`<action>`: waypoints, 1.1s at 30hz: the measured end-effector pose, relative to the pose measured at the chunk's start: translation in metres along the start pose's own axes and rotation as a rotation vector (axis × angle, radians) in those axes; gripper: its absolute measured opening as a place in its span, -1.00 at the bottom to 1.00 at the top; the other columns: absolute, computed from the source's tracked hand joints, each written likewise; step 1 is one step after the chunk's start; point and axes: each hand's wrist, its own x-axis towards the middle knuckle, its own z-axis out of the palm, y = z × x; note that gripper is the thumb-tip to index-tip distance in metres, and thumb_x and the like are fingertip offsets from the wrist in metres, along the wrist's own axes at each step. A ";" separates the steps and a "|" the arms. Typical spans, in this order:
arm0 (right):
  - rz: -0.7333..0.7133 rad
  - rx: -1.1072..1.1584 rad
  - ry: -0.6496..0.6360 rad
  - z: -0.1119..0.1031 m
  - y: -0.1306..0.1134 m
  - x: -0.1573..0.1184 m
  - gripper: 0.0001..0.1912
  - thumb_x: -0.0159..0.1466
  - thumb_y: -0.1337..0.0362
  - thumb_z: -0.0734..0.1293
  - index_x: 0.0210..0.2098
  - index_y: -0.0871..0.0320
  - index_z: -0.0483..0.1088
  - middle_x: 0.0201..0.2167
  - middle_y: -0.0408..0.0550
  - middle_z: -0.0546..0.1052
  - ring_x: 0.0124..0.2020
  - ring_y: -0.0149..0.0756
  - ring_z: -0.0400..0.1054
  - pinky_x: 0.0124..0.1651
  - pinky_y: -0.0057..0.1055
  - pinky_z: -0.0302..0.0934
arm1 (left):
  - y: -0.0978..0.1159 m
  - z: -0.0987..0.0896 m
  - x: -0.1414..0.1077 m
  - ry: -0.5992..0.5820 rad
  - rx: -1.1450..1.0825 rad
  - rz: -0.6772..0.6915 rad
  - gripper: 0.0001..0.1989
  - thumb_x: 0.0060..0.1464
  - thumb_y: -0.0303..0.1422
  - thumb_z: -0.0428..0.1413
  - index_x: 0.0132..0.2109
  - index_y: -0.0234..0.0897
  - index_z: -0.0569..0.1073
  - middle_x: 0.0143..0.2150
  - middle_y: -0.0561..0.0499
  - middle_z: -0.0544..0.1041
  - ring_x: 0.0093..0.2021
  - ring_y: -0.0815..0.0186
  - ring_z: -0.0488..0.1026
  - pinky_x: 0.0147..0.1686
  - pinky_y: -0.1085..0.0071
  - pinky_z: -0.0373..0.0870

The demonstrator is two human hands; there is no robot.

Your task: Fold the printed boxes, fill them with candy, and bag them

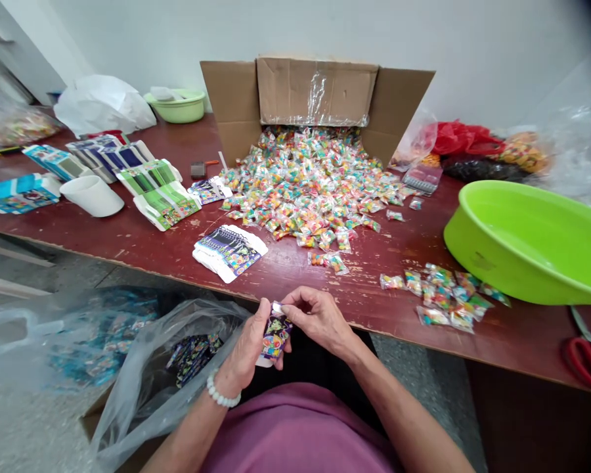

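The person's left hand [249,343] is clamped around a small purple carton [274,335], and here's the right hand [321,322], thumb and fingers pinched together on its white top flap [277,307]! That carton is nearer the person than the candy heap [310,184] on the bench [162,255]. Fanned flat cartons [230,251] lie front-left of the heap; a green basin [492,249] stands to its right.

The right edge of the view cuts off the green basin [497,269] and the scissors [578,349]. The small box [276,333], its print too small to read, hides part of the left hand [247,343].
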 end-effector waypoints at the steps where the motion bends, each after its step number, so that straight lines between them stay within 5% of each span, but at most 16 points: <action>1: 0.008 -0.002 0.005 0.000 0.000 0.000 -0.87 0.23 0.26 0.35 -0.34 0.19 0.50 -0.47 -0.13 0.54 -0.47 -0.40 0.38 -0.40 -0.49 0.24 | 0.000 0.000 0.000 -0.006 0.006 0.002 -0.26 0.16 0.24 -0.22 -0.36 -0.37 0.46 -0.53 -0.05 0.49 -0.66 0.38 0.39 -0.63 0.49 0.27; 8: -0.047 0.033 0.089 0.010 -0.007 -0.003 -0.86 0.22 0.24 0.33 -0.40 0.17 0.47 -0.55 -0.16 0.50 -0.55 -0.43 0.34 -0.46 -0.50 0.21 | 0.000 -0.006 0.002 0.017 0.067 0.104 -0.37 0.17 0.18 -0.12 -0.24 -0.35 0.46 -0.52 -0.03 0.51 -0.67 0.37 0.39 -0.65 0.49 0.28; 16: 0.051 0.139 0.005 0.009 -0.004 -0.001 -0.85 0.22 0.23 0.36 -0.40 0.19 0.46 -0.54 -0.17 0.48 -0.54 -0.44 0.31 -0.45 -0.50 0.20 | -0.001 -0.017 0.000 -0.048 0.131 0.082 -0.32 0.19 0.17 -0.14 -0.41 -0.38 0.47 -0.54 -0.09 0.52 -0.70 0.39 0.38 -0.67 0.51 0.25; 23: -0.221 -0.099 -0.064 0.013 -0.007 -0.014 -0.77 0.36 0.15 0.29 -0.25 0.12 0.53 -0.24 -0.04 0.55 -0.26 -0.32 0.45 -0.16 -0.39 0.30 | -0.017 -0.013 0.004 -0.050 -0.150 0.012 -0.38 0.22 0.13 -0.14 -0.12 -0.36 0.47 -0.58 0.02 0.46 -0.67 0.36 0.37 -0.68 0.49 0.26; 28: -0.301 -0.501 0.017 -0.011 -0.004 0.012 -0.76 0.41 0.22 0.22 -0.25 0.12 0.51 -0.24 -0.01 0.55 -0.17 -0.26 0.40 -0.08 -0.36 0.25 | -0.017 -0.014 -0.002 -0.042 -0.259 0.036 -0.50 0.22 0.02 -0.01 0.10 -0.26 0.36 -0.43 0.01 0.53 -0.57 0.34 0.46 -0.55 0.45 0.37; 31: -0.138 -0.990 0.271 -0.039 -0.001 0.045 -0.75 0.38 0.29 0.22 -0.04 0.13 0.47 -0.01 0.13 0.50 0.01 -0.05 0.29 0.01 -0.18 0.16 | -0.014 -0.018 -0.006 -0.014 -0.324 0.004 -0.57 0.16 -0.09 0.13 0.08 -0.21 0.34 -0.29 -0.02 0.56 -0.43 0.30 0.52 -0.40 0.37 0.46; 33: -0.047 -1.226 0.256 -0.053 0.003 0.063 -0.74 0.38 0.31 0.18 -0.08 0.15 0.48 -0.02 0.17 0.48 0.02 0.03 0.25 0.00 -0.12 0.11 | -0.015 -0.022 -0.008 0.012 -0.309 -0.027 -0.60 0.12 -0.16 0.20 0.04 -0.21 0.36 -0.20 -0.05 0.56 -0.33 0.26 0.54 -0.33 0.35 0.48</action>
